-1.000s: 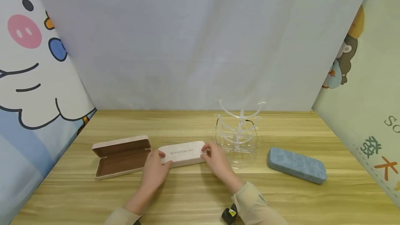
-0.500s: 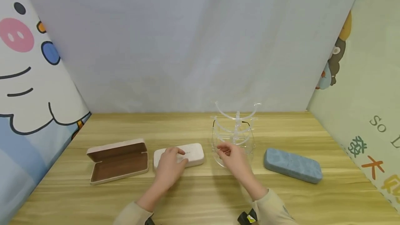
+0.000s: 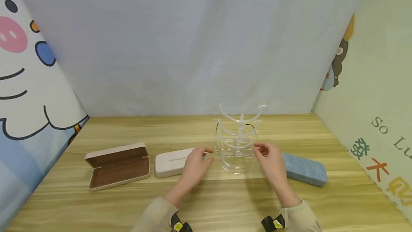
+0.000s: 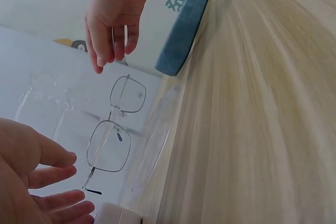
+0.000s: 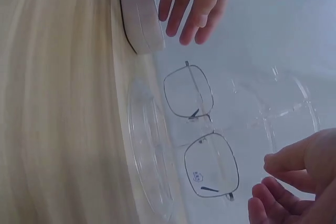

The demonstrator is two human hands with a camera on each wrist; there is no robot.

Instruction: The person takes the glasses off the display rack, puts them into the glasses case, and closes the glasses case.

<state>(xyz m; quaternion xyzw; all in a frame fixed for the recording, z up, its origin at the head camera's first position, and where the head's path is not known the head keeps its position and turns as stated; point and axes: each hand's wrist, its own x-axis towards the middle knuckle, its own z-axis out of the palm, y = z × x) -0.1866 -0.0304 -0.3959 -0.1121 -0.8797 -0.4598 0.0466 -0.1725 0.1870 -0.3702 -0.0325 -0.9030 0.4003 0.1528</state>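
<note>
Thin metal-framed eyeglasses (image 4: 108, 146) with clear lenses rest on a transparent tiered display stand (image 3: 240, 127). My left hand (image 3: 196, 165) is just left of the stand, fingers loosely bent, in front of the right end of a closed white glasses case (image 3: 172, 162). On the stand's other side, my right hand (image 3: 271, 163) has its thumb and fingers near the end of the glasses. It partly hides a closed blue glasses case (image 3: 307, 170). Both wrist views show a gap between each hand and the eyeglasses, with nothing held.
At the left of the wooden table (image 3: 225, 203) lies an open glasses case (image 3: 120, 173) with a brown lining, its lid tilted back. A pale curtain (image 3: 199, 46) hangs behind the table. Printed cloth panels stand at both sides.
Both hands have left the white case, where they gripped its ends, and moved right to either side of the stand. The head view has shifted slightly.
</note>
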